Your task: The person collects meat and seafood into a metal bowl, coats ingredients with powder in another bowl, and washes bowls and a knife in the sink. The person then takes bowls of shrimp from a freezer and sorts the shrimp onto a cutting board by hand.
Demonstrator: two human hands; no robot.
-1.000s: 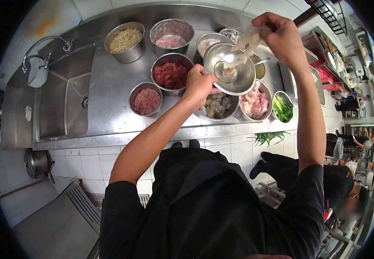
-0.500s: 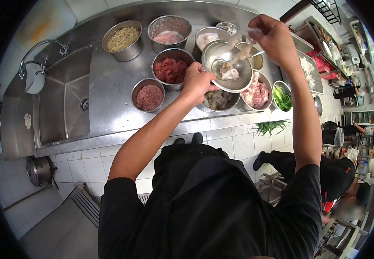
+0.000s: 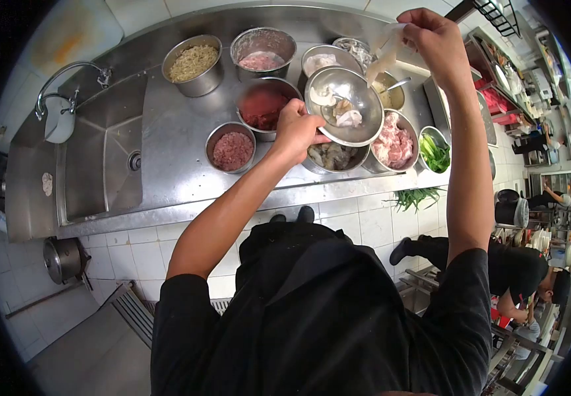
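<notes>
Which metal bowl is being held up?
The shiny round metal bowl in the bare left hand; the surrounding silvery metal containers stand on the steel counter.

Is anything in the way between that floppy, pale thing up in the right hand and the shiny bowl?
No, nothing visible. The right hand holds the floppy thing, whose lower end hangs by the rim of the shiny bowl in the left hand. I can't tell whether they touch.

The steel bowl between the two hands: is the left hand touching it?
Touching. The head view shows the left hand gripping the steel bowl at its left rim.
</notes>
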